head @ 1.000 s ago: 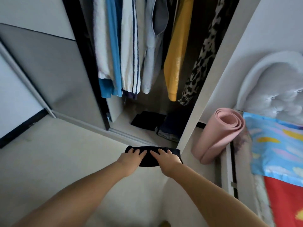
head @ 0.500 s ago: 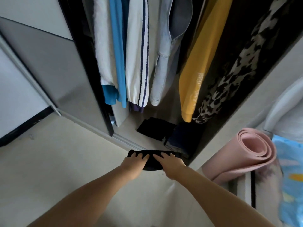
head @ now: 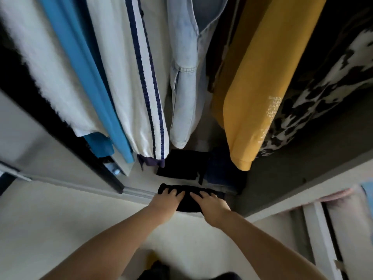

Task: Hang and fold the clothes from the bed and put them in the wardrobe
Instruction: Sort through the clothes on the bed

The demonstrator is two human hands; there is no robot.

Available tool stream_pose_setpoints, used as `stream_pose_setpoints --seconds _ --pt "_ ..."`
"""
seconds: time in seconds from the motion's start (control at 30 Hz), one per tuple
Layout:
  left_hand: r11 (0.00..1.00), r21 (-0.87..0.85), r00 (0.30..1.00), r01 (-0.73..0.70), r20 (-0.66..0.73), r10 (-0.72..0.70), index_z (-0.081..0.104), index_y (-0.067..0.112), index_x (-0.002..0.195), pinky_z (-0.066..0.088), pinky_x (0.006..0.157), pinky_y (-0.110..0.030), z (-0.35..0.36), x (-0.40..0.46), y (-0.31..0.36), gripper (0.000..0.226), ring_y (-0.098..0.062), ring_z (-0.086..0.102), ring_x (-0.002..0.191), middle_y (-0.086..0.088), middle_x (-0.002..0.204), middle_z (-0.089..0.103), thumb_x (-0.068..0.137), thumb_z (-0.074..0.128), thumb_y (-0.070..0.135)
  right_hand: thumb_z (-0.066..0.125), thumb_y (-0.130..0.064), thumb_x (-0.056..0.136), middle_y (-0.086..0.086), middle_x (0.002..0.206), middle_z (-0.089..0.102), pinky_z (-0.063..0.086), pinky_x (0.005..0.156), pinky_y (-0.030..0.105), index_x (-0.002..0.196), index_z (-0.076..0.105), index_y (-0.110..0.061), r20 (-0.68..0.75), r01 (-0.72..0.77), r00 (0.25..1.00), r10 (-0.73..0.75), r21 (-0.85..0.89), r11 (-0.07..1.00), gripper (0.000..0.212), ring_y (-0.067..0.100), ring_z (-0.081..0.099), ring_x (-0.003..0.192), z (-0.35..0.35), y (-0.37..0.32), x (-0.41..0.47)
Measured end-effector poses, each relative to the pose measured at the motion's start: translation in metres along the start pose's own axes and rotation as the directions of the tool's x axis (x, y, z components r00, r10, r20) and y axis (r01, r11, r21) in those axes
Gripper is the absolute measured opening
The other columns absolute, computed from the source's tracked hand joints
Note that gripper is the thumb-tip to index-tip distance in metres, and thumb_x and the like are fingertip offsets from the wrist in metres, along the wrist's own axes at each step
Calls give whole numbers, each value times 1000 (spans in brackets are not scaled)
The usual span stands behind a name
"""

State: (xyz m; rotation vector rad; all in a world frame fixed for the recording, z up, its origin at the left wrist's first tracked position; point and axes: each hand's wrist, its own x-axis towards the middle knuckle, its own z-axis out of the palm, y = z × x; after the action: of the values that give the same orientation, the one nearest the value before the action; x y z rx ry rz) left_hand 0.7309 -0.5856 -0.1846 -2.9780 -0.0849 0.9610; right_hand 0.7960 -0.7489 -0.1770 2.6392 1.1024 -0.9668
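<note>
A: Obs. 1: your left hand (head: 166, 201) and right hand (head: 211, 205) both grasp the folded black garment (head: 188, 200), fingers curled over its top.

B: Garment position?

A: Held at the wardrobe (head: 282, 178) threshold, just in front of folded dark clothes (head: 203, 166) on its floor, below the yellow sweatshirt (head: 260, 81) and denim sleeve (head: 183, 93).
</note>
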Motion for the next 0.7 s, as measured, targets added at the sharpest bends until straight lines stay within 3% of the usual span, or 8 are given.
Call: stream_pose_setpoints --seconds 0.27,0.3,0.37,0.4,0.5,0.57,0.63,0.7 --pt "999 31 992 -34 123 30 14 22 153 42 99 -49 87 151 -26 76 -38 30 136 -12 149 30 90 51 5 50 4 88 8 160 10 42 103 47 153 -3 -31 92 -17 996 16 1 1000 91 39 20 142 77 41 167" --pt "998 36 999 -41 23 41 28 22 150 48 90 -46 100 179 -32 76 -39 42 129 -14 142 42 83 62 9 50 3 89 10 160 10 40 104 47 153 -3 -30 81 -10 997 9 8 1000 90 40 23 141 87 49 195" --pt "995 96 993 -33 -108 43 69 24 116 56 55 -34 110 228 -47 72 -32 68 86 -10 99 70 46 82 16 49 -3 93 13 159 10 39 105 47 154 -3 -28 41 0 999 -1 4 1000 84 41 26 139 97 63 247" --pt "987 160 980 -23 -193 54 75 25 106 53 48 -30 113 253 -55 67 -27 69 73 -6 90 72 40 81 19 46 -6 95 13 159 10 39 105 49 154 -3 -28 11 -10 1000 10 2 1000 79 42 25 139 98 70 271" --pt "982 187 922 -22 -377 92 46 19 140 55 76 -41 121 339 -85 62 -39 61 106 -15 128 59 79 54 15 37 -9 98 12 160 5 34 109 52 154 -2 -28 -185 -102 978 100 -4 995 70 42 14 143 97 88 336" --pt "994 108 874 -33 -479 81 37 18 144 57 76 -49 115 384 -95 65 -44 59 110 -18 128 60 79 37 12 31 -13 100 12 160 5 27 112 55 153 -3 -28 -354 -168 922 156 -3 986 64 45 9 144 97 101 374" --pt "999 53 896 -6 -443 29 8 21 153 39 104 -54 122 421 -101 65 -38 25 142 -10 157 22 93 35 16 35 -16 100 13 160 2 12 114 61 153 -3 -28 -456 -192 869 191 45 980 66 46 1 144 106 114 404" --pt "996 68 934 61 -355 -33 -15 28 151 13 116 -54 144 461 -99 70 -28 -10 148 -3 160 -13 101 34 27 42 -15 98 13 160 -5 1 113 64 152 -7 -29 -446 -215 867 224 71 974 75 46 -10 143 127 130 431"
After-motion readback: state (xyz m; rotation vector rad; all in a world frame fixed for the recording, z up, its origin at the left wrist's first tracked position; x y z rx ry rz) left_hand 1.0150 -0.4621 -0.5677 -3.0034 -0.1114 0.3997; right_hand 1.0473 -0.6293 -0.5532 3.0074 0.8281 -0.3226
